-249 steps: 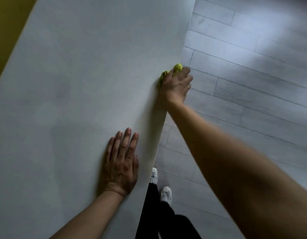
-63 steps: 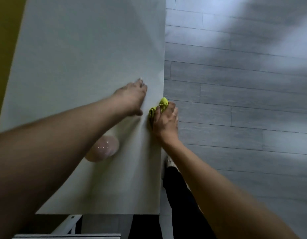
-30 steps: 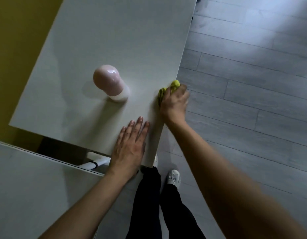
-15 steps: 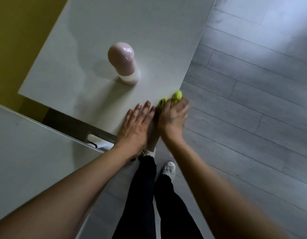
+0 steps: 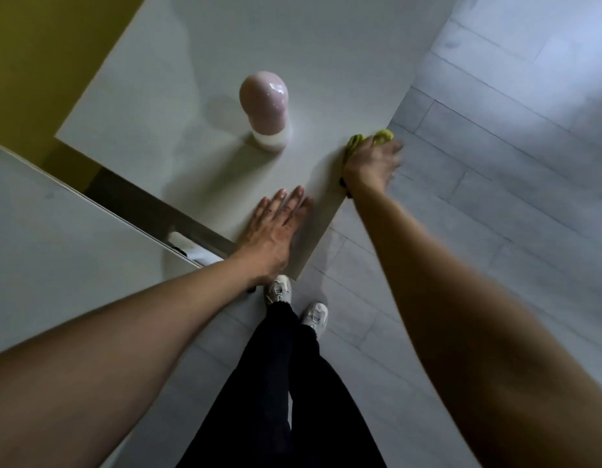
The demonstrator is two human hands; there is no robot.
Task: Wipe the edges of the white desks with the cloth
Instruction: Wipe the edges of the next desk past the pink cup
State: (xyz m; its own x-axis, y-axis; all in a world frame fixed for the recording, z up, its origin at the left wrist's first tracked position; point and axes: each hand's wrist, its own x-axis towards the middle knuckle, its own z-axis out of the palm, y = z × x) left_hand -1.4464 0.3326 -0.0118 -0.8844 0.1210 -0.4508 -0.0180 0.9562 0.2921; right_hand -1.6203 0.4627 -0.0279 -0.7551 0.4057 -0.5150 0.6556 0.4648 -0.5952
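Note:
A white desk (image 5: 293, 45) fills the upper middle of the head view, its right edge running diagonally beside the floor. My right hand (image 5: 370, 165) grips a yellow-green cloth (image 5: 377, 138) against that right edge, fingers curled over it; most of the cloth is hidden under the hand. My left hand (image 5: 276, 224) rests flat on the desk top near its near corner, fingers straight. A second white desk (image 5: 56, 238) lies at the lower left, separated from the first by a dark gap.
A glossy pink rounded lamp (image 5: 264, 106) stands on the first desk, left of my right hand. A yellow wall (image 5: 39, 45) is at the upper left. Grey plank floor (image 5: 495, 197) spreads to the right. My legs and white shoes (image 5: 296, 298) stand below the desk corner.
My right hand has slid the cloth farther along the desk's right edge, away from my left hand. My left hand stays flat near the corner.

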